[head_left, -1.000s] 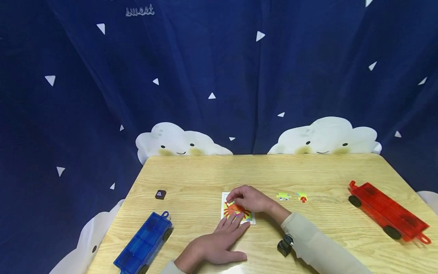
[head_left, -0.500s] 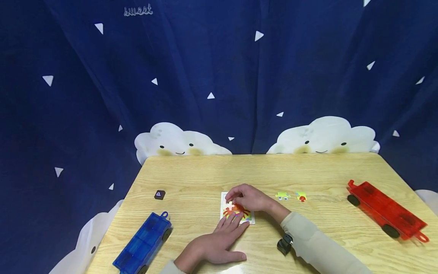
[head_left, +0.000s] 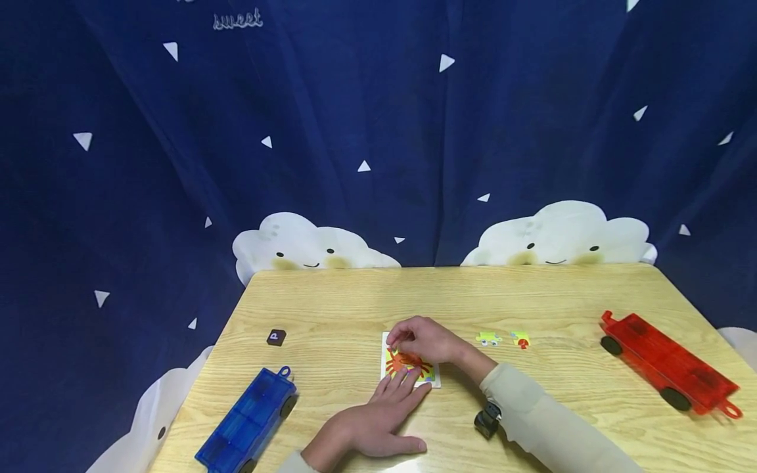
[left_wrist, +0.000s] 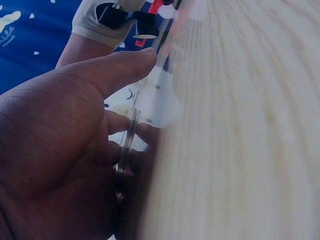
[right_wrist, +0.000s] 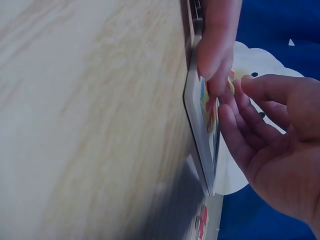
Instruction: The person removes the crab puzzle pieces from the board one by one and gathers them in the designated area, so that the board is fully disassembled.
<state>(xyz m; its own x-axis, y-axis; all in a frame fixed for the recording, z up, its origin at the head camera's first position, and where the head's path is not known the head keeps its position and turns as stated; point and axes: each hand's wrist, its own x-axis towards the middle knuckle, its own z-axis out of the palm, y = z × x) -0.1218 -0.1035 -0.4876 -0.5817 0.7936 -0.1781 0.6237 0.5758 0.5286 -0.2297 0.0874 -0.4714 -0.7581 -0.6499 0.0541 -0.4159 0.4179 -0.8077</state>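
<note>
A white-framed jigsaw puzzle [head_left: 384,358] with a red crab picture lies on the table. My left hand [head_left: 378,420] rests on its near edge with straight fingers, the thumb spread to the side. Over the far part of the puzzle, my right hand [head_left: 428,340] pinches a small puzzle piece [right_wrist: 231,84] between thumb and fingers, just above the board. In the right wrist view the piece shows yellow and red, mostly hidden by the fingers. Two loose puzzle pieces lie right of the hands: a yellow-green one with eyes [head_left: 489,339] and one with a red claw [head_left: 522,339].
A blue toy wagon [head_left: 251,420] stands at the front left of the wooden table [head_left: 331,302], and a red toy wagon [head_left: 668,361] at the right. A dark tile with a letter P [head_left: 276,337] lies at the left. Behind the table hangs a blue curtain [head_left: 331,131].
My right hand has shifted slightly left over the puzzle. The piece it holds looked pale with glare half a second ago, and now the crab picture shows orange. My left hand has stayed put.
</note>
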